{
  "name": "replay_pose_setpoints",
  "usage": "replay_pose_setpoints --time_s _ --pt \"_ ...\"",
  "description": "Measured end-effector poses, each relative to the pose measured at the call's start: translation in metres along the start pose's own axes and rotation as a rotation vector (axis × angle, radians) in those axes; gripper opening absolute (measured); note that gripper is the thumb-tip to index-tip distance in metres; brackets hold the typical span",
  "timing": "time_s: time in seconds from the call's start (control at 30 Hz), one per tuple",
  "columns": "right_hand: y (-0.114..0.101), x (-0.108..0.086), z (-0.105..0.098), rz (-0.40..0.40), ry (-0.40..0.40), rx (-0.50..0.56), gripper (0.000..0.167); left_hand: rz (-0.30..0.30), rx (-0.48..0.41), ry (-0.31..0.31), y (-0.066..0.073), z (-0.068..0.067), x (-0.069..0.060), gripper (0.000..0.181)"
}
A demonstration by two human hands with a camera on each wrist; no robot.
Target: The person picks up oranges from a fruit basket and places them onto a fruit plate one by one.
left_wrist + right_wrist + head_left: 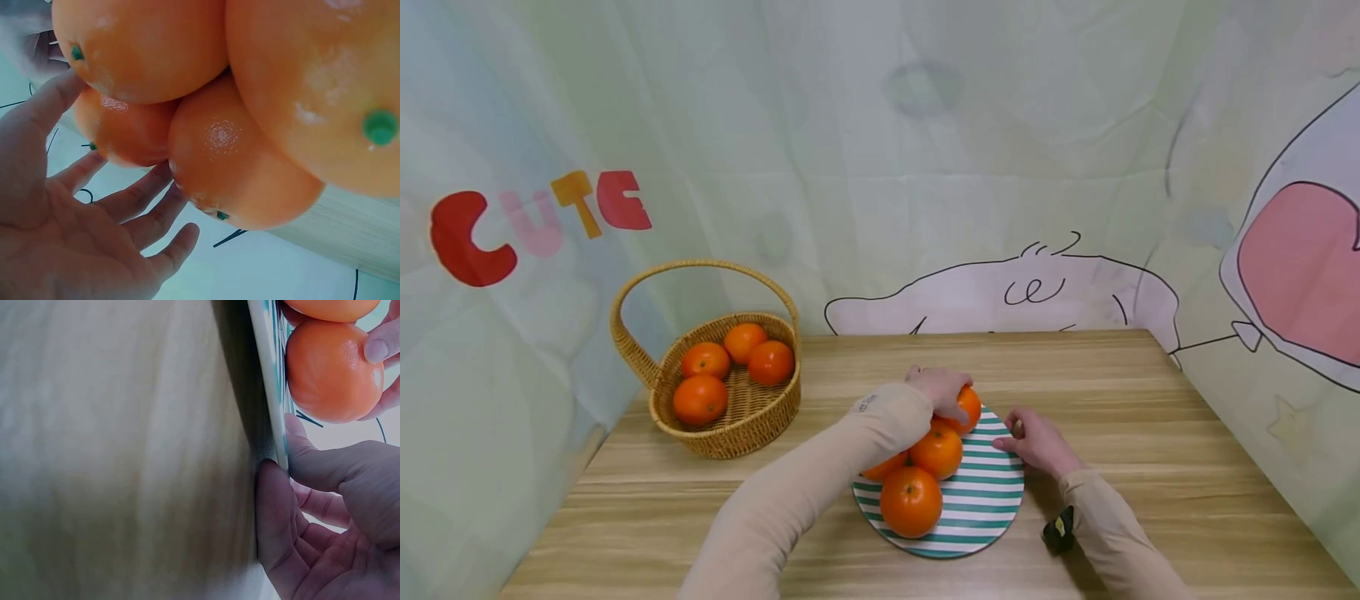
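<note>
Oranges (911,502) sit on a striped plate (988,504). The left hand (942,390) holds one orange (972,408) at the plate's far edge; the right hand (1039,442) pinches its right edge.

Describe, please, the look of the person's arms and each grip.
The left sleeve is beige and long, with small, unreadable dark lettering near its end. The right sleeve is beige too; beside its end is a small black device with a yellow mark. The left grip and right grip wear no gloves.
</note>
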State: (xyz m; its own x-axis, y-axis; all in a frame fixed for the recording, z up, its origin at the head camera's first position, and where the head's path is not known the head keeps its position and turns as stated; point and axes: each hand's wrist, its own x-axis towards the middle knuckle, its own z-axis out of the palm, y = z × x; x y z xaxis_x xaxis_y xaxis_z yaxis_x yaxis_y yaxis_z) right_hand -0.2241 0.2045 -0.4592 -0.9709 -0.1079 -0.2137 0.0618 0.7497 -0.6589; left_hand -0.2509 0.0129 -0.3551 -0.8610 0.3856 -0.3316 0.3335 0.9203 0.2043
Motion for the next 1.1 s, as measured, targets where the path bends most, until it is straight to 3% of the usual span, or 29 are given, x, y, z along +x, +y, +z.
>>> replay_pose_setpoints --time_s 0.27,0.43,0.53,0.63,0.8,0.87,0.97,1.1 --pt "-0.001 0.0 -0.002 -0.004 -0.008 0.01 0.025 -0.008 -0.061 -0.017 -0.004 0.0 0.005 0.067" --pt "-0.001 0.0 -0.002 -0.015 -0.001 0.0 0.026 0.057 -0.127 -0.026 -0.014 -0.01 0.003 0.069" --pt "-0.001 0.0 -0.002 -0.011 -0.002 0.002 0.027 0.098 -0.193 0.015 -0.023 -0.017 -0.007 0.068" --pt "-0.002 -0.001 -0.001 0.004 -0.001 0.006 0.027 0.134 -0.269 0.153 -0.034 -0.021 -0.021 0.063" --pt "-0.004 -0.003 0.001 -0.001 0.004 0.0 0.027 0.125 -0.327 0.563 -0.06 -0.017 -0.045 0.043" --pt "-0.004 -0.003 0.002 -0.004 0.004 0.003 0.027 0.088 -0.342 0.686 -0.075 -0.016 -0.052 0.038" --pt "-0.004 -0.002 0.002 -0.003 0.009 0.007 0.025 0.018 -0.366 0.794 -0.104 -0.016 -0.061 0.035" --pt "-0.002 -0.002 0.003 -0.001 0.013 0.017 0.024 -0.104 -0.431 0.874 -0.144 -0.016 -0.072 0.033"
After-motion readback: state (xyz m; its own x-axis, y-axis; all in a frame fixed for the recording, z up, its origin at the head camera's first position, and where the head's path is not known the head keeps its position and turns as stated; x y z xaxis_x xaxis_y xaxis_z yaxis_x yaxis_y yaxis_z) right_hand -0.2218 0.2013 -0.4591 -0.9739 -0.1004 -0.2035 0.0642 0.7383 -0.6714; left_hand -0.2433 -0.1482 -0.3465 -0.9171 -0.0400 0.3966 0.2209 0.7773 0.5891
